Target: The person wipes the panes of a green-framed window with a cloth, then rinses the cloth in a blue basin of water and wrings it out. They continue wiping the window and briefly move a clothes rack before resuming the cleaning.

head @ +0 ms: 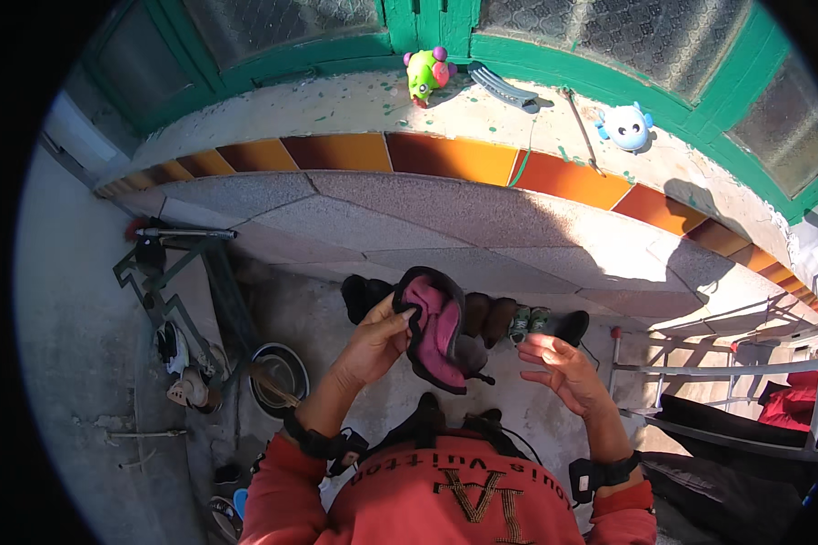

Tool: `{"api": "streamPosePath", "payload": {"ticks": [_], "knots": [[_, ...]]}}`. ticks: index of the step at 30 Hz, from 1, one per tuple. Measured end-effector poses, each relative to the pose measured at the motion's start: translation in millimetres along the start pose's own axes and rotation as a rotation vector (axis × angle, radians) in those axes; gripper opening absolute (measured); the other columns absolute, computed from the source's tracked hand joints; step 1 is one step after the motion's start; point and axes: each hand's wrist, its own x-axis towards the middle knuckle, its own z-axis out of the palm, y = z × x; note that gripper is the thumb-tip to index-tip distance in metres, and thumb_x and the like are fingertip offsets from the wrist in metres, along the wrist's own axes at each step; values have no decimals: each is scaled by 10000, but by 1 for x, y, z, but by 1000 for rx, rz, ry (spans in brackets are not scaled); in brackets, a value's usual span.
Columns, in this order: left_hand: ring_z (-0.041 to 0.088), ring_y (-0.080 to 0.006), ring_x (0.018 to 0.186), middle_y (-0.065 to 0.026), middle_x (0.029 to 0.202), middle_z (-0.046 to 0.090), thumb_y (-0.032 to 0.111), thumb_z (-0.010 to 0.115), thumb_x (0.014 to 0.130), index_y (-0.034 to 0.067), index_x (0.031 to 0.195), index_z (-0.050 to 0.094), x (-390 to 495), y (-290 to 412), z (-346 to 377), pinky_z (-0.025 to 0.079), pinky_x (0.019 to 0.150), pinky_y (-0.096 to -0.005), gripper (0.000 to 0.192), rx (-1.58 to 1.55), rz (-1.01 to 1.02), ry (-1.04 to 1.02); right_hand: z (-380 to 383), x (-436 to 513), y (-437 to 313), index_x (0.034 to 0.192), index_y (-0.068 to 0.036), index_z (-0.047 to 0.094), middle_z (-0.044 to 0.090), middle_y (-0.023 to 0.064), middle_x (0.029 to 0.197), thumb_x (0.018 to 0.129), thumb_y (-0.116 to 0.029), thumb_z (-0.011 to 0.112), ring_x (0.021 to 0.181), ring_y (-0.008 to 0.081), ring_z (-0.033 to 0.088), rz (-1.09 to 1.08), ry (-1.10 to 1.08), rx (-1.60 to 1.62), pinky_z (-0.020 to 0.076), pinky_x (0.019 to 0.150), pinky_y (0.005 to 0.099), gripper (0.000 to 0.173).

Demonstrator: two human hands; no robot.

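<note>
My left hand [375,346] pinches the edge of a soft cloth item [442,344] with a pink lining and dark edging. The item hangs open and bent, its lining facing me, and a short dark strap end sticks out at its lower right. Its exact kind cannot be told. To the right, my right hand [562,375] is in the air, fingers apart, holding nothing and not touching the cloth. Behind both hands stands a row of footwear along the wall, among them brown shoes [492,319], green patterned shoes [527,321] and a black shoe [572,328].
On the windowsill [354,95] are a green toy [425,73], a grey curved plastic piece [503,87], a thin rod [581,129] and a blue-white toy [627,127]. A metal basin [303,361] and green metal rack [174,303] stand left. A metal-framed rack [716,369] holds clothes at right.
</note>
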Motion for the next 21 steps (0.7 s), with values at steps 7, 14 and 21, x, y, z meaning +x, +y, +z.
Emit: {"api": "streamPosePath", "payload": {"ticks": [7, 14, 21], "knots": [[627, -113, 933, -1, 1041, 664, 112, 516, 1014, 43, 1118, 597, -122, 38, -132, 510, 831, -284, 149, 630, 261, 553, -49, 26, 50, 1266, -9, 536, 601, 193, 1243, 922, -252, 623, 1140, 314, 590, 265, 262, -167, 495, 951, 475, 431], [637, -110, 946, -27, 1072, 672, 162, 540, 1001, 69, 1131, 631, -273, 11, -154, 520, 841, -276, 184, -202, 811, 1079, -108, 102, 47, 1217, -27, 556, 651, 153, 1125, 900, -275, 631, 1014, 280, 633, 451, 143, -554, 541, 842, 431, 410], [606, -94, 891, -3, 1019, 650, 122, 514, 1002, 32, 1139, 622, -386, -94, -102, 501, 788, -257, 196, -86, 720, 1645, -137, 185, 16, 1252, -19, 531, 636, 185, 1133, 916, -269, 579, 1001, 302, 629, 479, -14, -911, 543, 812, 452, 421]]}}
